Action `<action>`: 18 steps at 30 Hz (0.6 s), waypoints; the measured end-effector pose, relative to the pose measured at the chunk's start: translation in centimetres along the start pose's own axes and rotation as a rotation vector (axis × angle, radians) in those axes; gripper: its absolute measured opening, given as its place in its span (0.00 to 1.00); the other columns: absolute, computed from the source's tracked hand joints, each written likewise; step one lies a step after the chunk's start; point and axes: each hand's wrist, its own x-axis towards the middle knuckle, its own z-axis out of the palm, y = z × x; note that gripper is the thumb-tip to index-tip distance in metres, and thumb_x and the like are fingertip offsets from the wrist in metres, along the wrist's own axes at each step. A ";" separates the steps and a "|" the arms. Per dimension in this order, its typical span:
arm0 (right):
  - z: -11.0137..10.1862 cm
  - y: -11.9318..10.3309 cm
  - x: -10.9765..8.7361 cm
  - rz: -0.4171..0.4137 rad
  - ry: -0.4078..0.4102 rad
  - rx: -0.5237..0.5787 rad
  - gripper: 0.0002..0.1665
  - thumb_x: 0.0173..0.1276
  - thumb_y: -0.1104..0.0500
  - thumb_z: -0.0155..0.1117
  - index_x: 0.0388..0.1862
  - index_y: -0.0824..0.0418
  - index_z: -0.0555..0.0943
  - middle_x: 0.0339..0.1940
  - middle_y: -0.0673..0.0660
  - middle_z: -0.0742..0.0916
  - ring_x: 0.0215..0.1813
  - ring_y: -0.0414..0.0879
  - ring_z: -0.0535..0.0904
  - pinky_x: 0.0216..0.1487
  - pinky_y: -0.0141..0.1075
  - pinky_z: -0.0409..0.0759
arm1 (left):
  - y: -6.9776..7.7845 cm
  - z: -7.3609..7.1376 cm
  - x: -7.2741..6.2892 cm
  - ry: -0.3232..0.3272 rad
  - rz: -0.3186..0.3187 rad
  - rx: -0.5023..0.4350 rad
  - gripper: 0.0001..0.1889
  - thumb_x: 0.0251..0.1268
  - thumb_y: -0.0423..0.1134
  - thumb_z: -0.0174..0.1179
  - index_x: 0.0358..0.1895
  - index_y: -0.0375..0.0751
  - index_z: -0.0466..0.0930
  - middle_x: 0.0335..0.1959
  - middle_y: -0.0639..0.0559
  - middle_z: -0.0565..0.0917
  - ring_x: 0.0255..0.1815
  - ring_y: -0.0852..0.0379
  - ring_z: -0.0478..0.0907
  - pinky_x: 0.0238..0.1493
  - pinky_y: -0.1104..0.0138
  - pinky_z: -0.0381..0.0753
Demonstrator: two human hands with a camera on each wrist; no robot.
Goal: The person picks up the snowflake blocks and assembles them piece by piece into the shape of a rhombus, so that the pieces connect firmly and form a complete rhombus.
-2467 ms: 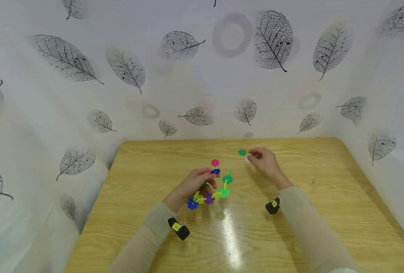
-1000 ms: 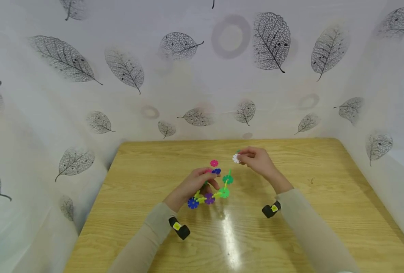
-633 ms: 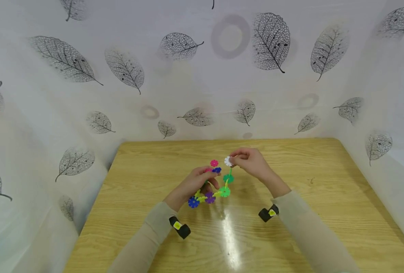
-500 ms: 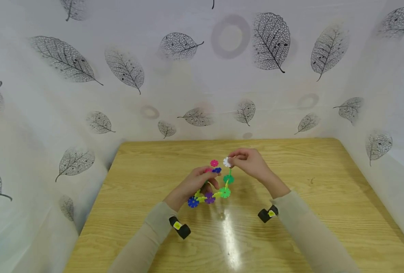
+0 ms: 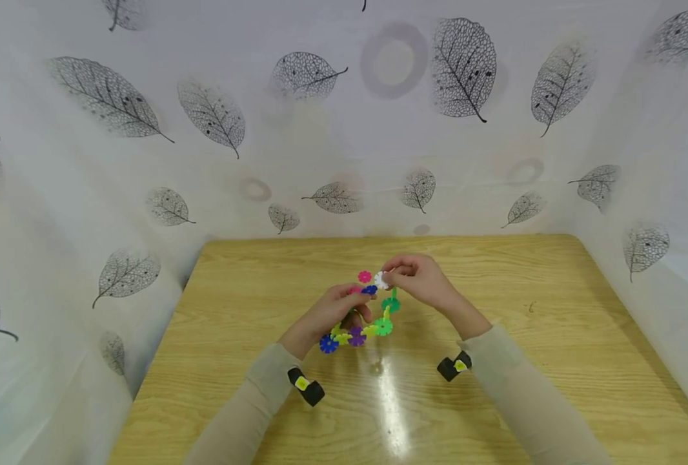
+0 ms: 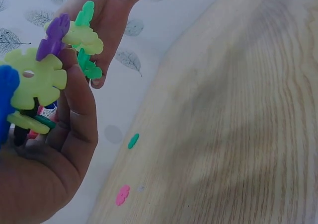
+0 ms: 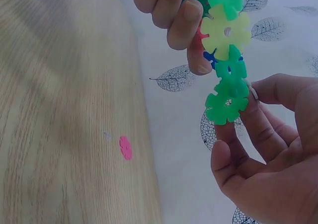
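My left hand grips a curved chain of interlocking flower-shaped plastic discs, with a purple disc, a blue disc and several yellow and green ones hanging below it. A dark blue disc at one end sticks up by its thumb. My right hand pinches a white disc between thumb and fingers, close to that dark blue disc. In the right wrist view only the edge of the white disc shows, behind the chain's green discs. The left palm hides part of the chain.
On the wooden table beyond the hands lies a loose pink disc. A loose green disc shows in the left wrist view; the right hand covers it in the head view. A leaf-patterned cloth rises behind the table.
My right hand has carried the white disc left from beside the loose green disc to the chain's dark blue end. The left hand and chain have hardly moved.
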 end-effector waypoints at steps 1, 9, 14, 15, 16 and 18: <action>0.0 0.0 0.0 0.001 -0.005 0.000 0.14 0.75 0.56 0.67 0.53 0.63 0.86 0.37 0.59 0.92 0.47 0.58 0.88 0.57 0.51 0.83 | 0.0 0.0 0.0 -0.001 0.001 0.001 0.21 0.84 0.44 0.52 0.64 0.30 0.79 0.28 0.59 0.85 0.23 0.66 0.79 0.25 0.73 0.69; 0.3 0.0 -0.2 0.027 -0.014 -0.017 0.14 0.76 0.55 0.66 0.53 0.63 0.86 0.36 0.59 0.93 0.46 0.56 0.89 0.54 0.46 0.82 | -0.1 0.2 0.1 0.003 0.013 0.012 0.14 0.83 0.45 0.53 0.45 0.38 0.81 0.24 0.58 0.82 0.21 0.64 0.75 0.24 0.72 0.67; 0.5 -0.1 -0.3 0.043 -0.009 -0.011 0.14 0.75 0.54 0.67 0.52 0.63 0.86 0.38 0.63 0.93 0.44 0.54 0.89 0.53 0.46 0.83 | -0.1 0.3 0.2 -0.005 0.015 0.008 0.15 0.83 0.46 0.53 0.35 0.42 0.77 0.21 0.58 0.78 0.20 0.63 0.70 0.23 0.72 0.66; 0.6 -0.2 -0.3 0.043 -0.008 -0.007 0.14 0.75 0.55 0.67 0.52 0.63 0.86 0.39 0.64 0.92 0.45 0.56 0.89 0.53 0.46 0.83 | -0.1 0.3 0.2 -0.007 0.014 0.004 0.15 0.83 0.46 0.53 0.35 0.42 0.76 0.20 0.58 0.77 0.20 0.63 0.69 0.23 0.72 0.65; 0.6 -0.2 -0.3 0.040 -0.007 -0.002 0.14 0.75 0.55 0.67 0.51 0.64 0.86 0.39 0.66 0.92 0.46 0.59 0.89 0.53 0.46 0.83 | -0.1 0.3 0.2 -0.009 0.012 -0.001 0.15 0.83 0.45 0.53 0.35 0.41 0.76 0.20 0.58 0.76 0.19 0.62 0.68 0.23 0.72 0.65; 0.7 -0.2 -0.2 0.039 -0.006 0.005 0.14 0.75 0.56 0.67 0.51 0.64 0.86 0.40 0.67 0.92 0.48 0.65 0.88 0.52 0.46 0.83 | -0.1 0.3 0.3 -0.015 0.015 -0.008 0.14 0.83 0.46 0.51 0.37 0.42 0.76 0.19 0.57 0.75 0.18 0.62 0.66 0.22 0.72 0.64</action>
